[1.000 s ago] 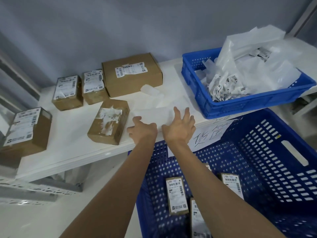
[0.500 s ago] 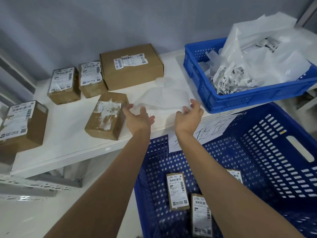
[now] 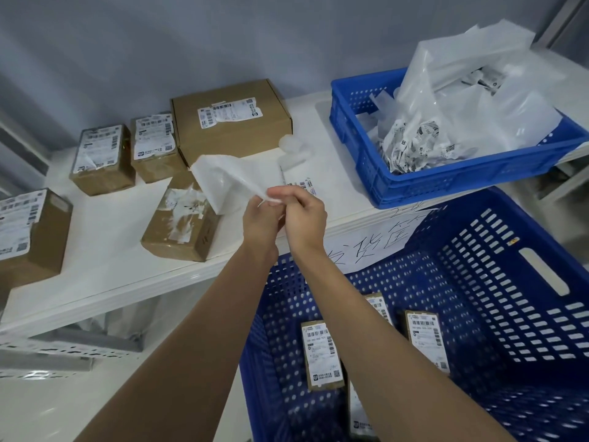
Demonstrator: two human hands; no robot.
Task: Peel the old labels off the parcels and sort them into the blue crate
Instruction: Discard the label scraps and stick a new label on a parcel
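Both my left hand (image 3: pixel 259 215) and right hand (image 3: pixel 304 215) pinch a white label sheet (image 3: pixel 223 180) at frame centre. Peeling step, I reckon; next, separate its layers. Stripped parcel (image 3: pixel 183 223) waits left; big blue crate (image 3: pixel 497 282) lower right.

One head-worn wide-angle camera is looking forward and steeply down from above the person's forearms, which are entering from the bottom edge toward the centre of the frame. It is facing a grey wall running across the top, with the white shelf (image 3: pixel 95 237) crossing the middle left and the large blue crate (image 3: pixel 497 291) filling the lower right, close beneath the lens. Straight edges are bowing near the corners. No second view is sharing the scene.
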